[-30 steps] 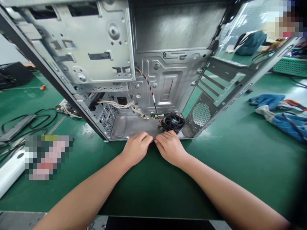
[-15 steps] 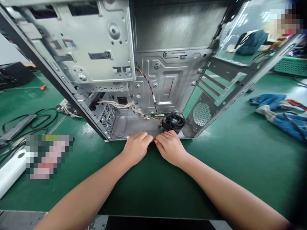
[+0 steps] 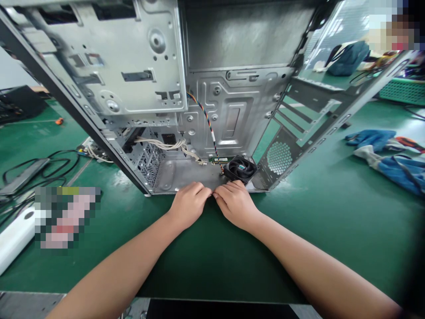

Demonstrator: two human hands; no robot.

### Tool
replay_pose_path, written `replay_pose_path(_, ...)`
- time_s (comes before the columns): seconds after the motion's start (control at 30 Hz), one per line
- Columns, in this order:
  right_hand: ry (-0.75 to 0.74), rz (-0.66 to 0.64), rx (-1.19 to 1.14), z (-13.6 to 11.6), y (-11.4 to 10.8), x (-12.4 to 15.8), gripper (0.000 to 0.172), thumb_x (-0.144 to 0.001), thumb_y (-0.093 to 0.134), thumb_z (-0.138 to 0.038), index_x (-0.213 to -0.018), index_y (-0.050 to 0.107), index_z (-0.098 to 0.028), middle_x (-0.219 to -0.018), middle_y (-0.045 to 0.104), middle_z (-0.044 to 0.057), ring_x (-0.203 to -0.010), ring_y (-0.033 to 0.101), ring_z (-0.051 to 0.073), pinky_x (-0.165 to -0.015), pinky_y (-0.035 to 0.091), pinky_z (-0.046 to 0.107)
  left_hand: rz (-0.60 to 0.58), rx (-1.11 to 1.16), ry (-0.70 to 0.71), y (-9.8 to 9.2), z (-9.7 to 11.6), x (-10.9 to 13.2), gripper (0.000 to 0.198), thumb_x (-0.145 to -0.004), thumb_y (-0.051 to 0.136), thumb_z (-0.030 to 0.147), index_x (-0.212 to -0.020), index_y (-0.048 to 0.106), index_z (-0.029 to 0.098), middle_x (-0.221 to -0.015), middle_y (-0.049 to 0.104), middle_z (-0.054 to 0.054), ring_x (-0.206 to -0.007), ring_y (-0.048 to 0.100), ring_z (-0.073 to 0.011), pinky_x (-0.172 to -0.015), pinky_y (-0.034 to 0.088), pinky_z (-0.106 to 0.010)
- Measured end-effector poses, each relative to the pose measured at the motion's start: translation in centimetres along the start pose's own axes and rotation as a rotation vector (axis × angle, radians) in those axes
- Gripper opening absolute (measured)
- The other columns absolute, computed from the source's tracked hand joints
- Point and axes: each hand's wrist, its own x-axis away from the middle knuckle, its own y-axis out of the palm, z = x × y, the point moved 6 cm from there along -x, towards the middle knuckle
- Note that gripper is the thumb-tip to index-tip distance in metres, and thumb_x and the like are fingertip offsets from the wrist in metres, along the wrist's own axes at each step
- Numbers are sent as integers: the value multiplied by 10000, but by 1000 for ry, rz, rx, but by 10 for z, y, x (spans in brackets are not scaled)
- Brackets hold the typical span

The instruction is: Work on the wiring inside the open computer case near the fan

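Observation:
An opened metal computer case (image 3: 232, 119) stands on the green table, its inside facing me. My left hand (image 3: 191, 204) is closed at the case's lower front edge, fingers curled over the lip. Close beside it, my right hand (image 3: 237, 204) is closed on the same edge, with the two thumbs almost touching. The fingertips of both are hidden. Just behind my right hand, a black cooling fan (image 3: 241, 168) lies on the case floor. A multicoloured cable (image 3: 209, 122) runs down to it from the drive cage (image 3: 139, 57). A green memory stick (image 3: 218, 160) lies behind the fan.
White wires (image 3: 172, 145) hang inside the case at the left. Black cables and a power strip (image 3: 28, 175) lie on the table (image 3: 212, 266) to the left, near a white object (image 3: 16, 239). Blue cloth (image 3: 401, 170) and a green basket (image 3: 403, 92) are at the right.

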Motion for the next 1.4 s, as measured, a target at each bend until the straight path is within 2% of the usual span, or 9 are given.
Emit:
replay_pose_path(0.27, -1, 12, -6, -1, -2, 0, 242, -935, 414, -174, -750, 571, -169, -690, 622, 30, -691, 528, 154, -739, 275, 314, 35, 34, 0, -4, 0, -1, 230, -975, 409, 198, -867, 610, 180, -775, 562, -28, -741, 534, -148, -683, 439, -265)
replay_pose_path(0.53, 6, 2, -22, -1, -2, 0, 248, -945, 413, -190, -757, 573, -171, -694, 614, 31, -698, 522, 156, -744, 276, 310, -40, -12, -18, -2, 1, -1, 201, -971, 423, 206, -868, 594, 187, -778, 561, -28, -759, 530, -162, -664, 420, -273)
replay_pose_path(0.8, -6, 7, -21, 0, -7, -1, 228, -945, 413, -193, -818, 601, -164, -734, 614, 51, -740, 519, 177, -752, 302, 308, -45, -3, -32, -5, -2, -3, 210, -965, 416, 180, -871, 603, 187, -779, 569, -28, -743, 529, -168, -674, 424, -290)
replay_pose_path(1.17, -60, 47, 99, 0, -7, 1, 276, -951, 408, -179, -765, 611, -165, -684, 571, 42, -698, 477, 171, -717, 301, 308, 12, 90, -20, -6, -1, -1, 190, -978, 430, 251, -914, 590, 171, -850, 588, -42, -775, 560, -164, -703, 453, -285)
replay_pose_path(1.4, -117, 91, 170, -2, -11, 1, 260, -935, 456, -177, -731, 617, -180, -678, 559, 37, -711, 462, 169, -718, 302, 311, 55, 62, -7, -11, 2, -3, 260, -990, 406, 250, -825, 592, 172, -781, 597, -33, -718, 541, -152, -667, 422, -276)
